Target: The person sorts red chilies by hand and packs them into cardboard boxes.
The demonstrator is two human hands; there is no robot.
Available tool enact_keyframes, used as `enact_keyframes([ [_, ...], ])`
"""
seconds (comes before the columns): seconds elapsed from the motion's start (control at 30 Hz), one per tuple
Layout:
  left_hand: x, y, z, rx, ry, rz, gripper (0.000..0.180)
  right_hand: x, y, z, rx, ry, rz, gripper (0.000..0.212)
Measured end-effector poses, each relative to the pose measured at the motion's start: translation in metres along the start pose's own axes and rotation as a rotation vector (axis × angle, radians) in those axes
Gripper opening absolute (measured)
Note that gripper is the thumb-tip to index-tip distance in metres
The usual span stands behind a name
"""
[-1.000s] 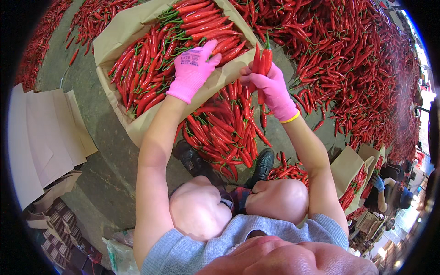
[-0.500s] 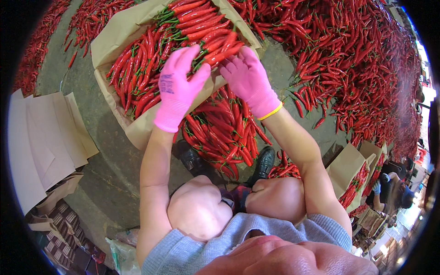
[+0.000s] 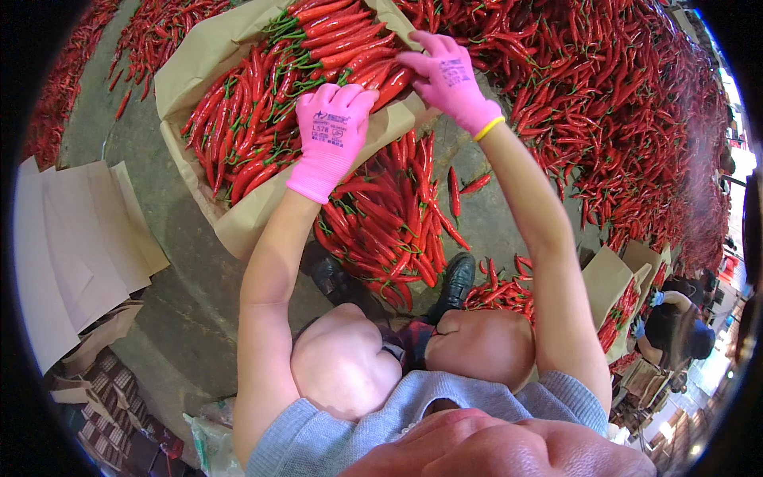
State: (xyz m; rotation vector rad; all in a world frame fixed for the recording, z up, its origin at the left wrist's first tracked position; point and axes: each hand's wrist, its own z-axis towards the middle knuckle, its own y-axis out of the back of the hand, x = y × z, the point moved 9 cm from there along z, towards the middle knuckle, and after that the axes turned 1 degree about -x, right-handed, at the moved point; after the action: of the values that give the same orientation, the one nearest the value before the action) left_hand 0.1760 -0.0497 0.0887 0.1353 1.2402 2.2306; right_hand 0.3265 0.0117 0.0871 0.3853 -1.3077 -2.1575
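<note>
The person wears bright pink knitted gloves on both hands. The left hand (image 3: 330, 135) has a glove with small dark printed marks on its back, and its cuff ends plainly at the wrist. The right hand (image 3: 449, 79) has the same kind of glove with the same dark print, but a thin yellow band runs around its cuff. Both forearms are bare. The short sleeves (image 3: 298, 433) are of grey ribbed knit fabric. The knees are bare, and plaid cloth shows between them. The shoes (image 3: 457, 278) are black.
</note>
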Motion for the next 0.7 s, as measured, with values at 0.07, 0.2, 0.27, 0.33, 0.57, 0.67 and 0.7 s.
enact_keyframes([
  [0.07,0.000,0.004,0.003,-0.031,-0.011,0.003,0.025,-0.003,-0.002,0.002,0.094,0.115,-0.044,0.037],
  [0.2,0.003,0.005,-0.001,0.016,-0.006,-0.023,0.030,-0.021,0.040,-0.007,0.093,0.182,-0.082,0.033],
  [0.27,-0.007,-0.001,-0.003,0.056,-0.059,-0.037,0.031,-0.045,0.059,-0.034,0.132,0.075,-0.006,0.030],
  [0.33,-0.016,-0.006,0.001,0.083,-0.116,-0.050,0.032,-0.066,0.062,-0.075,0.250,-0.145,0.191,0.027],
  [0.57,-0.029,0.016,0.026,-0.170,-0.257,-0.181,0.033,-0.059,0.021,-0.229,0.468,-0.659,0.637,0.031],
  [0.67,0.018,0.035,0.000,-0.207,0.095,-0.402,0.041,-0.048,0.028,-0.193,0.368,-0.538,0.413,0.037],
  [0.7,0.032,0.037,-0.012,-0.245,0.228,-0.489,0.042,-0.043,0.036,-0.165,0.265,-0.466,0.369,0.036],
])
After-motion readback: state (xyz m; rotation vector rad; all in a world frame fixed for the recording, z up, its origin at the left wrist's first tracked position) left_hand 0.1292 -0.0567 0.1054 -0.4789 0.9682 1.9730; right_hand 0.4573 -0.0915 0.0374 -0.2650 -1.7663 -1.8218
